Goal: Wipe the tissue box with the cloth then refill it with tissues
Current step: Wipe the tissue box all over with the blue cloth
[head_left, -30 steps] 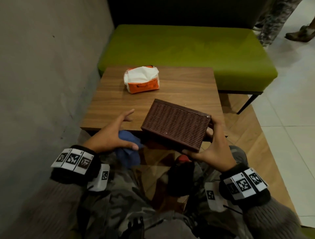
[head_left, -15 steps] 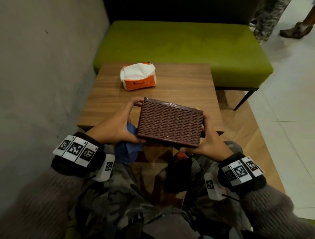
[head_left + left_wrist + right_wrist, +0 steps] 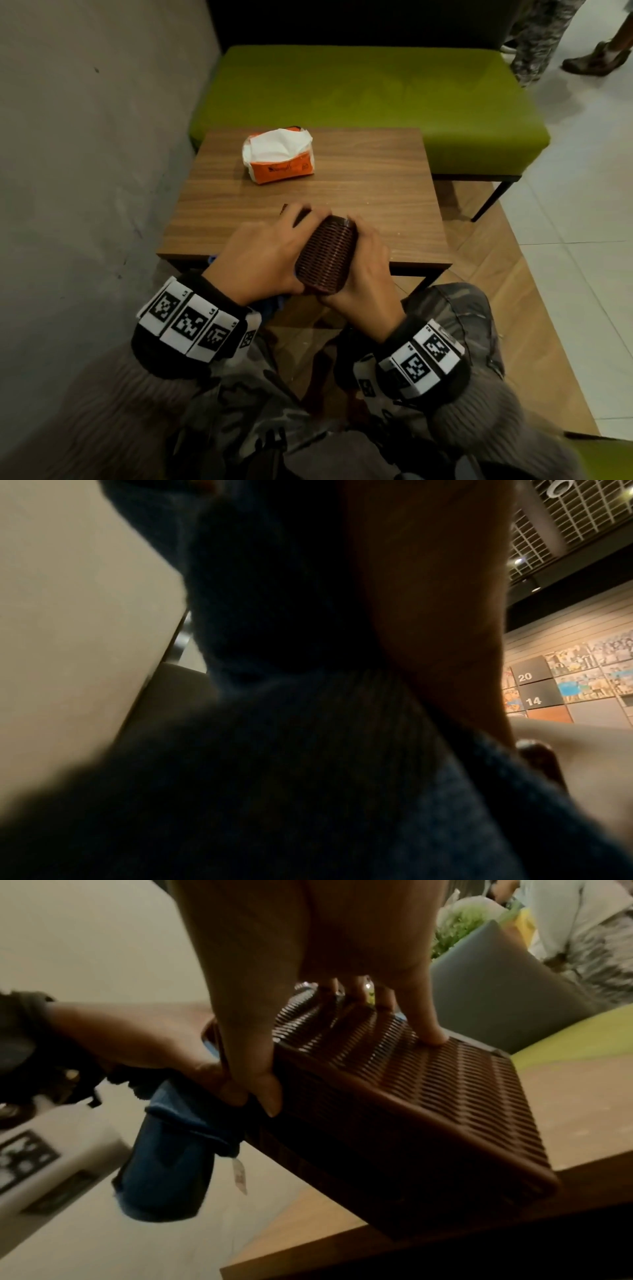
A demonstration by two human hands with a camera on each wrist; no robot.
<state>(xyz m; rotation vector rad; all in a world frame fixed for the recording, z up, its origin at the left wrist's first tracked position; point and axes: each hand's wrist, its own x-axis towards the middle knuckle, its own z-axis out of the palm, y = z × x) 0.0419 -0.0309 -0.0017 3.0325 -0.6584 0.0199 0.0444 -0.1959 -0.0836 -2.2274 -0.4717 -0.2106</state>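
Note:
The brown woven tissue box stands on edge over the table's near edge, clasped between both hands. My left hand covers its left face, fingers curled over the far top. It holds the blue cloth against the box; only scraps of cloth show below the palm. In the right wrist view the cloth hangs below the left hand. My right hand grips the right face, its thumb on the near corner and fingers on the weave of the box. The orange tissue pack lies at the table's far left.
The wooden table stands between a grey wall on the left and a green bench behind. Another person's feet are at the top right. My knees sit under the near edge.
The box has turned from showing its broad face to standing on edge with a narrow side up. My left hand has slid over its left face with the cloth.

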